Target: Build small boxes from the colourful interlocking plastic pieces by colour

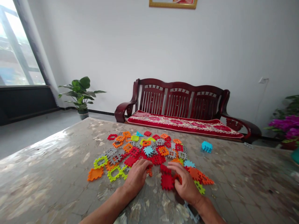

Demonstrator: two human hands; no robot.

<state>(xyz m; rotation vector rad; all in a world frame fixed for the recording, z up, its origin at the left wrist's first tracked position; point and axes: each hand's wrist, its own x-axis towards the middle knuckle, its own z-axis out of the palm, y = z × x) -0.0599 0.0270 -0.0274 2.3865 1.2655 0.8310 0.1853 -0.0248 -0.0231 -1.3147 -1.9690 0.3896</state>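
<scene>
A loose heap of colourful notched building panels lies on the table. My left hand point(137, 175) rests at the heap's near edge, its fingers stretched over a red panel point(130, 161). A lime-green frame panel point(114, 173) lies just left of it. My right hand point(185, 183) is curled at a red square panel point(167, 182), its thumb and fingers bent around the right side. Another red panel stands up behind that one, at the fingertips. Part of the grip is hidden by the hand. An orange triangular panel point(205, 178) and a green panel point(199, 188) lie right of this hand.
A blue stack of panels point(206, 146) sits apart on the right of the patterned table point(58, 183). A grey panel point(192, 213) lies under the right forearm. Beyond the table stand a wooden bench point(177, 102) and a potted plant point(81, 93).
</scene>
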